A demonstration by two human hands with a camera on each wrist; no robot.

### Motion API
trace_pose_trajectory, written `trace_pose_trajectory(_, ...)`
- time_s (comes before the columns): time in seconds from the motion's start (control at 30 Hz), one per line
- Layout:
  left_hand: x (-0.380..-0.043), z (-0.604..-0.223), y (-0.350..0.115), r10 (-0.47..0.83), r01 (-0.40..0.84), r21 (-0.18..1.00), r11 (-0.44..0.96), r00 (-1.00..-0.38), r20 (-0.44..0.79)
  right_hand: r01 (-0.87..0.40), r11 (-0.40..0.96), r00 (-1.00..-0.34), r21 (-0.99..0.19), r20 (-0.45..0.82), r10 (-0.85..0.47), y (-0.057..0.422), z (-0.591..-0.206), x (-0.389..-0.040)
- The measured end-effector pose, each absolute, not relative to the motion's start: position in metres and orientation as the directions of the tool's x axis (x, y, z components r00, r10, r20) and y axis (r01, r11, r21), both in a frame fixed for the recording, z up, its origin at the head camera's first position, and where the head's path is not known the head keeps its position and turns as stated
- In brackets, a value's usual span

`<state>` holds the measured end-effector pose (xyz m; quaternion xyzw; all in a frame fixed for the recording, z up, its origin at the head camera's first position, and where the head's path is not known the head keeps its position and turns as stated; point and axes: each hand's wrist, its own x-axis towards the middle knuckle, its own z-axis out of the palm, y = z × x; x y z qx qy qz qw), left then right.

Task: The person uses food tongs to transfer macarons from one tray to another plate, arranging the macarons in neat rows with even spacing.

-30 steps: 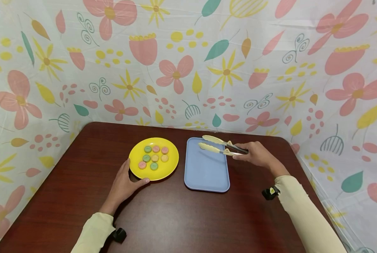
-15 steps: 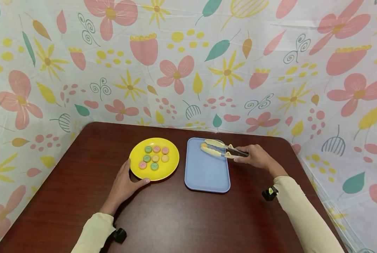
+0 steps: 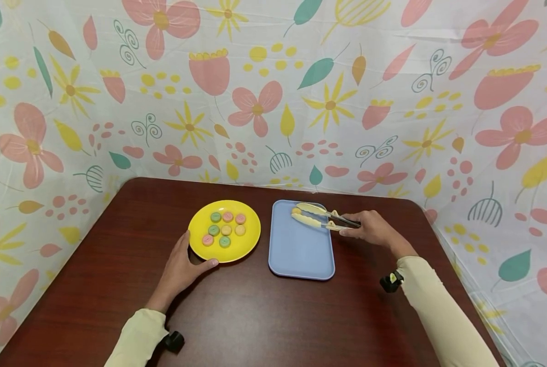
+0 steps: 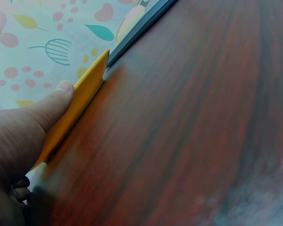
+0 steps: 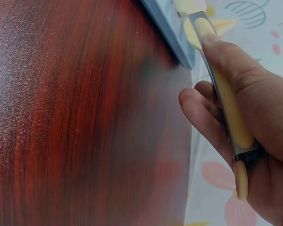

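On the yellow plate (image 3: 248,244) lie several small round macaron-like cookies (image 3: 225,241) in green, pink and pale yellow. My left hand (image 3: 179,270) holds the plate's near left rim; in the left wrist view the thumb presses the rim and the other fingers are partly hidden. My right hand (image 3: 372,227) grips a pair of tongs (image 5: 226,99) by the handles, thumb along one arm. The tongs' cream tips are apart over the far end of the blue tray (image 3: 301,255). A yellow cookie (image 3: 296,210) shows at those tips, partly covered by them.
Plate and tray stand side by side on a dark brown wooden table (image 3: 237,316), with a narrow gap between them. A white cloth (image 3: 255,153) with a floral print hangs behind the table and along its sides.
The tongs have come down and slightly right over the tray since a second ago, and the yellow cookie now shows more clearly at their tips. My left hand stays on the plate.
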<state>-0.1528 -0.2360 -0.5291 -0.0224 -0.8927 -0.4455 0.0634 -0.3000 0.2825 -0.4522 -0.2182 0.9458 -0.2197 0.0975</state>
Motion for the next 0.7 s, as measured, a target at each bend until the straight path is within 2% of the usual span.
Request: trace_pose_trajectory(0.7, -0.1526, -0.5297, -0.2359, -0.013, 0.100, 0.790, 0.606, -0.991, 0.135, -0.337, 0.812, -0.890, -0.477, -0.121, -0.440, 0.2849, -0.4548, -0.2966)
